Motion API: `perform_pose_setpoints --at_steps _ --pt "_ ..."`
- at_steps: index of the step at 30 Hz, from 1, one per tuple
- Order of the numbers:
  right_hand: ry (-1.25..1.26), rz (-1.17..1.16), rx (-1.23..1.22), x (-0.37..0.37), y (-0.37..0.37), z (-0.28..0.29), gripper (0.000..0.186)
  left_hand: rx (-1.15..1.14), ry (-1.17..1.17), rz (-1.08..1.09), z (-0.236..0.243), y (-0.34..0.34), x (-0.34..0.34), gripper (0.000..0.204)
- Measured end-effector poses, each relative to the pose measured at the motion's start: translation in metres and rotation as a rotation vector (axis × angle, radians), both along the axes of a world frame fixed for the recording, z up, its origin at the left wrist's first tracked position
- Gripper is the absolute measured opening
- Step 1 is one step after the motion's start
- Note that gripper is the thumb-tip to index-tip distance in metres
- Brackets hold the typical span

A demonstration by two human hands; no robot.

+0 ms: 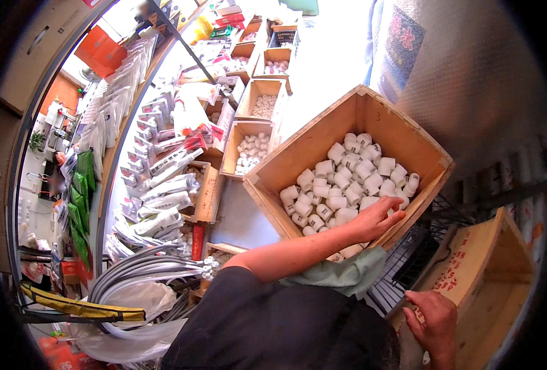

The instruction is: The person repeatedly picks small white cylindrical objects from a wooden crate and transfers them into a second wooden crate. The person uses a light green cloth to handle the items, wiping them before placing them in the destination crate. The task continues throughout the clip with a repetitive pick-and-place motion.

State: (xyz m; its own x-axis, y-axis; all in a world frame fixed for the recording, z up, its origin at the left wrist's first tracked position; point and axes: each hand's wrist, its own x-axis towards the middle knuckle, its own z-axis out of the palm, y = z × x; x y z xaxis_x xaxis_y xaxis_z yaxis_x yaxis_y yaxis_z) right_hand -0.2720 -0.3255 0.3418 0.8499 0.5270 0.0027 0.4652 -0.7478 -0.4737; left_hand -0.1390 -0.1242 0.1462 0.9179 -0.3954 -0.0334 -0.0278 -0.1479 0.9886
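Note:
A wooden box (298,154) full of white plastic pipe elbows (347,179) stands tilted in front of me. My left hand (377,221) reaches over its near side and rests above the elbows by the right wall. Its fingers are stretched and a little bent, and no fitting shows in them. Lower right, my right hand (432,320) is held beside a second wooden box (471,253) with red writing on it. Thumb and fingers there are apart, with nothing visible between them. A grey-green cloth (341,274) lies at the near edge of the elbow box, under my left forearm.
Smaller wooden boxes of white fittings (248,145) line up at the left. Bagged goods (168,166) and grey hoses (144,271) lie beyond them. A dark wire rack (387,296) stands between the two large boxes. Bubble wrap (464,74) hangs at the right.

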Motion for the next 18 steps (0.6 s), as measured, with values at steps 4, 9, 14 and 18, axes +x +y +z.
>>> perform_pose_setpoints --at_steps 4,9,14,18 --pt "0.020 -0.015 0.003 0.000 0.002 0.001 0.034 -0.011 -0.018 0.008 -0.005 0.000 0.002 0.051" --pt "0.013 -0.010 0.030 0.002 0.003 0.003 0.034 0.008 0.004 0.007 -0.002 -0.003 0.003 0.045" --pt "0.049 -0.007 -0.001 0.003 -0.004 0.000 0.034 -0.039 0.016 0.000 -0.008 0.000 0.004 0.044" --pt "0.030 -0.002 -0.010 0.002 -0.007 -0.003 0.035 -0.049 0.022 0.001 -0.008 -0.002 0.004 0.045"
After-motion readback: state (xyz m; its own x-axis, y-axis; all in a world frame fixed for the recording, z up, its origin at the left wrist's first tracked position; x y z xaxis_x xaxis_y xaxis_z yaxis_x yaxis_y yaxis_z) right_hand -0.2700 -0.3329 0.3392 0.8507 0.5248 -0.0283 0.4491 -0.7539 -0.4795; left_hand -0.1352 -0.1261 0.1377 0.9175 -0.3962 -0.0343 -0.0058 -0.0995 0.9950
